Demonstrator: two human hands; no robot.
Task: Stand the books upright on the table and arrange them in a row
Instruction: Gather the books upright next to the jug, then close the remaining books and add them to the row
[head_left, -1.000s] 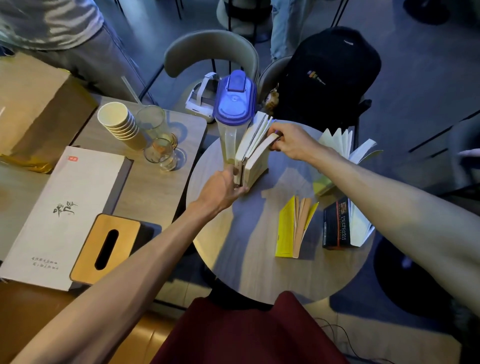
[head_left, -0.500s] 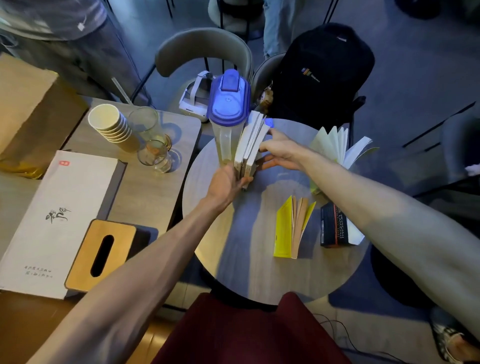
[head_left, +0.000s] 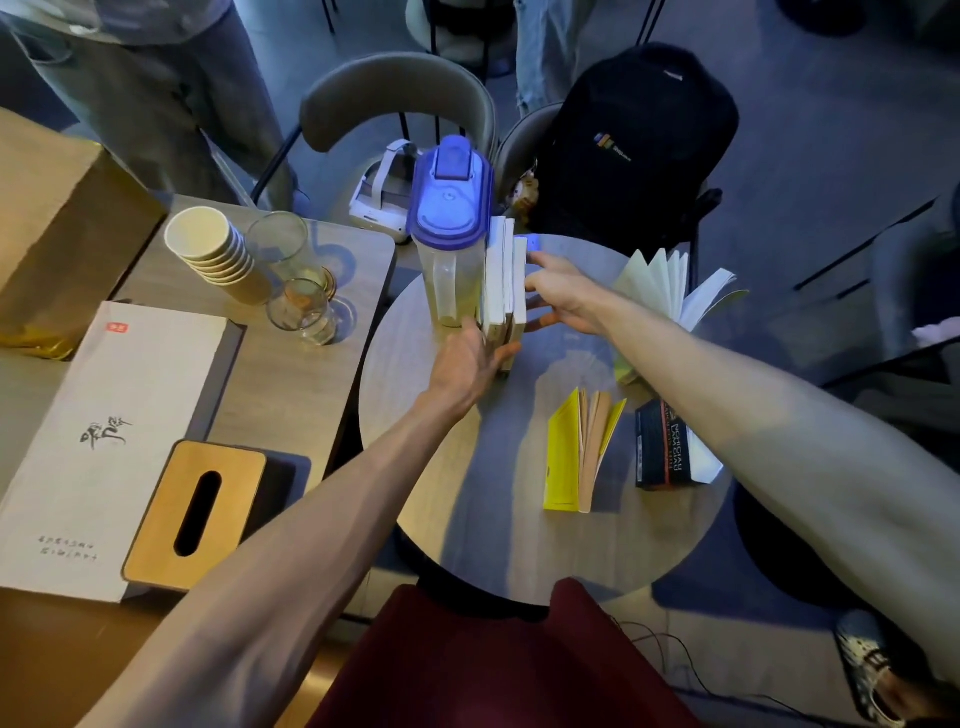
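Observation:
A small stack of white-edged books (head_left: 503, 280) stands upright on the round table (head_left: 493, 519), pressed against a clear pitcher with a blue lid (head_left: 450, 228). My left hand (head_left: 470, 364) rests against the near lower end of these books, fingers spread. My right hand (head_left: 558, 296) presses flat on their right side, fingers extended. A yellow book (head_left: 563, 457) stands fanned open near the table's middle. A black book (head_left: 662, 444) stands to its right. A pale green book (head_left: 670, 291) stands fanned open at the far right.
A square table on the left holds stacked paper cups (head_left: 213, 249), two glasses (head_left: 301, 306), a white box (head_left: 98, 431), a wooden tissue box (head_left: 195, 514) and a cardboard box (head_left: 47, 234). Behind stand chairs, a black backpack (head_left: 634, 145), a white headset (head_left: 382, 192) and people's legs.
The leaning books have been pushed upright and closed tight against the pitcher. My right hand moved from the top edge down to their right side; my left hand stayed at their base.

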